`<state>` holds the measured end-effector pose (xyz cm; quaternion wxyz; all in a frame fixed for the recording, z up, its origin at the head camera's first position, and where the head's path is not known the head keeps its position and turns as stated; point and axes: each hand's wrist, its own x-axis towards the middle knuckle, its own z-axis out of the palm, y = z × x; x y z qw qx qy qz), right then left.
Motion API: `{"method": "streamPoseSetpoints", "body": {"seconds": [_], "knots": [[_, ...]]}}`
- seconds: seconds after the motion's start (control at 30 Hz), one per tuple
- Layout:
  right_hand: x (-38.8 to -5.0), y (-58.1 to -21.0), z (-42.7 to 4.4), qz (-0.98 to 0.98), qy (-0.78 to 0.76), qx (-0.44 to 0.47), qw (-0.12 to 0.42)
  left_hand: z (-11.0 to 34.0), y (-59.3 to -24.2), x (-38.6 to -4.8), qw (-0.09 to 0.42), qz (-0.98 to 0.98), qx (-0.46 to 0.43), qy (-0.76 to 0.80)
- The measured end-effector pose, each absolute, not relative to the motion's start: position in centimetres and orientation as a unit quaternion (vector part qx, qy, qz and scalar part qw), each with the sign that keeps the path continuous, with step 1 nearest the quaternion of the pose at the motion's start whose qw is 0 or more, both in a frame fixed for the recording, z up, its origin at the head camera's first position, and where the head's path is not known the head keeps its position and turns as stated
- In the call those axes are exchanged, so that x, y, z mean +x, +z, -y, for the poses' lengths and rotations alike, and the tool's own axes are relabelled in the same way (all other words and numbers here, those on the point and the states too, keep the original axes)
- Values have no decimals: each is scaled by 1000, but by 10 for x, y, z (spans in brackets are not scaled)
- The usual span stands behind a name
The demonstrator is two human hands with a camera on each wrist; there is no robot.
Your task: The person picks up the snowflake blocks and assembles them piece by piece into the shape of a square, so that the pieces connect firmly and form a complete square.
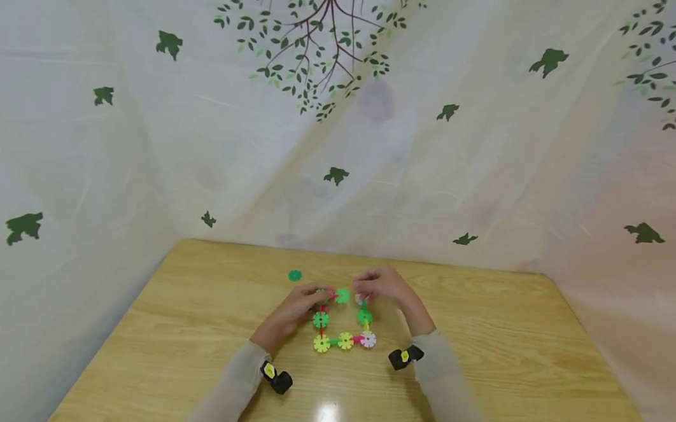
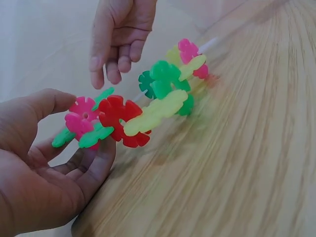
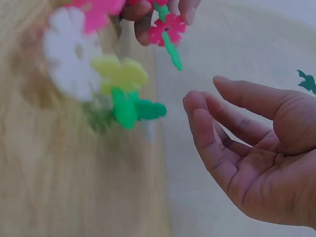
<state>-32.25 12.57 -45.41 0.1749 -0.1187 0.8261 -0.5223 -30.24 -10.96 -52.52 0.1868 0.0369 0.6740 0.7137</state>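
A chain of flower-shaped plastic discs (image 1: 345,341) is slotted together into a nearly square outline with a gap at its far side. My left hand (image 1: 294,307) pinches its far left corner; in the left wrist view, thumb and fingers are on a pink disc (image 2: 81,118) with green ones slotted into it. A red disc (image 2: 116,121) and a yellow one (image 2: 155,113) follow. My right hand (image 1: 388,285) is by the far right end, over a white disc (image 1: 360,299). In the right wrist view its fingers are loosely bent, apart from the chain, holding nothing.
One loose green disc (image 1: 294,275) lies on the wooden table (image 1: 480,346), beyond my left hand. A pale curtain (image 1: 260,168) with printed leaves and birds hangs behind the table's far edge and along its sides.
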Motion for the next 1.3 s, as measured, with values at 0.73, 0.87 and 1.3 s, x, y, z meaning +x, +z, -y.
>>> {"method": "streamPoseSetpoints", "body": {"seconds": [0.73, 0.87, 1.3], "knots": [[-398, -447, -53, -844, -355, -382, 129, 135, -530, -301, 230, -671, 105, 697], [-405, -452, -41, -846, -331, -392, 148, 136, -533, -300, 229, -671, 107, 697], [-419, -469, -12, -847, -238, -422, 218, 138, -533, -300, 236, -663, 124, 700]]}}
